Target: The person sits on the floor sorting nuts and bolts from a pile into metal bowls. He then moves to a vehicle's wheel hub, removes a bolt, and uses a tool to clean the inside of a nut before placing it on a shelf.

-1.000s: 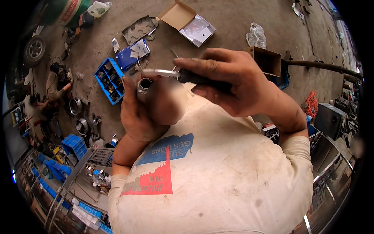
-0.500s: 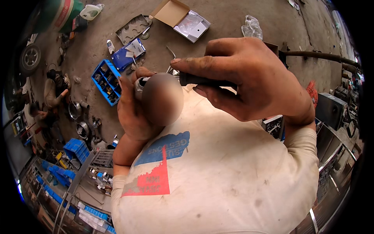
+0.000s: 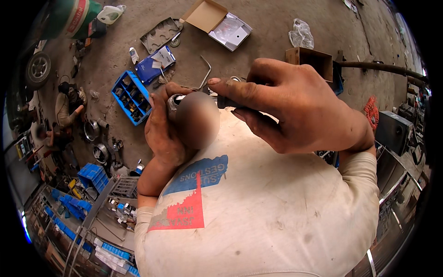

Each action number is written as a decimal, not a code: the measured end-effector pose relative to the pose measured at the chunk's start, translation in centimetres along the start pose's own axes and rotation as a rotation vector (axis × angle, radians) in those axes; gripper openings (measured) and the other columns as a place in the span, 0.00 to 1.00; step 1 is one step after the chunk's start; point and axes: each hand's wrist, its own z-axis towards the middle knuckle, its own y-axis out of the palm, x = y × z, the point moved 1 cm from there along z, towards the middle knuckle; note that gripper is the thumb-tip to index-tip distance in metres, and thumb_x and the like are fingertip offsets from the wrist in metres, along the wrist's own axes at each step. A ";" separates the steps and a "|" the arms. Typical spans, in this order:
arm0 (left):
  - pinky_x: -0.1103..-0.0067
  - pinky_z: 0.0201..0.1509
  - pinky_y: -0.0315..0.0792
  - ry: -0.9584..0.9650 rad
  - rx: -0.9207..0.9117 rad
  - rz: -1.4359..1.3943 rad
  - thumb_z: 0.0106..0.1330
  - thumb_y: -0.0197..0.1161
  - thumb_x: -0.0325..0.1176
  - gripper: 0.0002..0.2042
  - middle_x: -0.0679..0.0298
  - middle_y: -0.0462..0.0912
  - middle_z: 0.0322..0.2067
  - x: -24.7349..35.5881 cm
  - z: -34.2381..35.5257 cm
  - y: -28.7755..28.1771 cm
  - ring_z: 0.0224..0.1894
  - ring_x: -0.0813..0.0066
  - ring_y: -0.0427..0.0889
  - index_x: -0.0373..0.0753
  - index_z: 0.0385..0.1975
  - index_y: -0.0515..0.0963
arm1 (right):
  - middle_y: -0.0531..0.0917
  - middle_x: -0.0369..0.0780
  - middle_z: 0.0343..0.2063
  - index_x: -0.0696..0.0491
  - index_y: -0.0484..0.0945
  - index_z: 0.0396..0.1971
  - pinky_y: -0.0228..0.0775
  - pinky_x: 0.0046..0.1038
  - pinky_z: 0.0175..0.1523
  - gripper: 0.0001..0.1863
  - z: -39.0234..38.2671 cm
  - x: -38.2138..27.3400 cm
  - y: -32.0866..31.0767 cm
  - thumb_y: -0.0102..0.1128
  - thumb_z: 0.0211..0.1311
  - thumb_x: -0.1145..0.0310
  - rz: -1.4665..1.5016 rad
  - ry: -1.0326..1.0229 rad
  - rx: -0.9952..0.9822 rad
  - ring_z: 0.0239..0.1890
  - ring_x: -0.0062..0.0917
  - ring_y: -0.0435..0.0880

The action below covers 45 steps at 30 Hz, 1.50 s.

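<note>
My left hand (image 3: 162,134) is closed around a small metal cylindrical part (image 3: 174,102) with an open, ring-like end. A blurred round patch hides much of that part and some fingers. My right hand (image 3: 302,108) pinches a black-handled tool (image 3: 226,102) between thumb and fingers, its handle running back under the palm. A short bright shaft, like a screwdriver's, points from the handle toward the metal part. Whether its tip touches the part is hidden by the blur. Both hands are raised in front of my stained pale shirt (image 3: 277,207).
A blue divided bin (image 3: 130,74) of small parts stands on the floor beyond my left hand. Farther off lie an opened cardboard box (image 3: 203,14), a bent metal rod (image 3: 208,69) and a brown box (image 3: 314,56). Another person (image 3: 67,108) crouches at far left near metal rings.
My right hand has shifted slightly down, its index finger now further over the tool's handle. My left hand keeps its grip on the metal part. The view has shifted slightly.
</note>
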 end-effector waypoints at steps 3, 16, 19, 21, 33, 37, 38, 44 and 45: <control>0.79 0.52 0.71 -0.027 -0.001 -0.064 0.74 0.37 0.42 0.20 0.57 0.77 0.38 0.1 -0.2 -0.1 0.41 0.73 0.77 0.31 0.55 0.61 | 0.71 0.38 0.21 0.47 0.75 0.53 0.65 0.28 0.20 0.28 -0.4 -0.1 0.4 0.66 0.46 0.75 -0.026 0.009 0.011 0.17 0.28 0.72; 0.82 0.38 0.69 -0.235 0.056 0.074 0.73 0.34 0.53 0.22 0.62 0.73 0.31 1.0 0.8 0.3 0.32 0.77 0.73 0.40 0.37 0.69 | 0.73 0.38 0.26 0.47 0.73 0.56 0.69 0.24 0.19 0.31 -1.2 0.6 2.5 0.66 0.46 0.74 -0.050 0.002 0.043 0.18 0.22 0.74; 0.82 0.33 0.68 -0.319 0.085 -0.066 0.73 0.34 0.54 0.22 0.64 0.72 0.28 1.4 1.0 0.8 0.28 0.78 0.72 0.41 0.37 0.69 | 0.73 0.39 0.26 0.47 0.73 0.56 0.71 0.23 0.20 0.31 -1.3 0.8 2.9 0.66 0.46 0.74 -0.063 -0.009 0.051 0.19 0.21 0.74; 0.82 0.30 0.67 -0.406 0.133 -0.217 0.72 0.35 0.54 0.22 0.66 0.71 0.25 1.5 1.1 1.4 0.26 0.79 0.71 0.42 0.37 0.69 | 0.73 0.38 0.26 0.47 0.73 0.56 0.71 0.23 0.20 0.31 -1.3 0.9 3.0 0.66 0.46 0.74 -0.066 -0.006 0.044 0.19 0.21 0.75; 0.83 0.07 0.39 -0.613 0.102 -0.664 0.72 0.30 0.57 0.25 0.74 0.49 0.07 2.1 0.8 1.8 0.05 0.85 0.42 0.43 0.42 0.69 | 0.76 0.37 0.29 0.45 0.76 0.54 0.74 0.24 0.23 0.29 -0.5 2.0 3.6 0.66 0.46 0.76 -0.021 0.033 0.196 0.21 0.22 0.78; 0.83 0.16 0.58 -0.588 -0.100 -0.861 0.72 0.34 0.57 0.25 0.69 0.67 0.17 1.2 0.8 0.5 0.14 0.80 0.64 0.41 0.40 0.70 | 0.76 0.37 0.28 0.45 0.77 0.52 0.74 0.24 0.24 0.29 -0.5 1.9 3.5 0.66 0.45 0.77 -0.039 0.010 0.230 0.22 0.22 0.78; 0.82 0.17 0.60 -0.573 -0.180 -0.909 0.71 0.34 0.57 0.25 0.69 0.69 0.18 0.9 0.8 0.2 0.15 0.80 0.66 0.41 0.40 0.70 | 0.76 0.38 0.29 0.46 0.77 0.52 0.75 0.25 0.25 0.28 -0.5 2.0 3.4 0.66 0.45 0.78 -0.043 0.002 0.234 0.22 0.23 0.78; 0.81 0.11 0.41 -0.564 -0.285 -0.997 0.71 0.32 0.58 0.25 0.72 0.50 0.09 0.8 1.0 -0.3 0.07 0.83 0.42 0.43 0.38 0.68 | 0.81 0.42 0.28 0.56 0.77 0.49 0.73 0.24 0.29 0.25 0.3 3.4 3.0 0.67 0.46 0.78 0.044 -0.031 0.349 0.24 0.26 0.80; 0.81 0.11 0.42 -0.552 -0.295 -1.015 0.71 0.32 0.59 0.25 0.72 0.51 0.09 0.7 0.9 -0.5 0.07 0.83 0.43 0.43 0.39 0.68 | 0.81 0.42 0.26 0.57 0.77 0.48 0.71 0.23 0.28 0.23 0.6 4.1 2.6 0.67 0.49 0.75 0.056 -0.045 0.346 0.24 0.25 0.80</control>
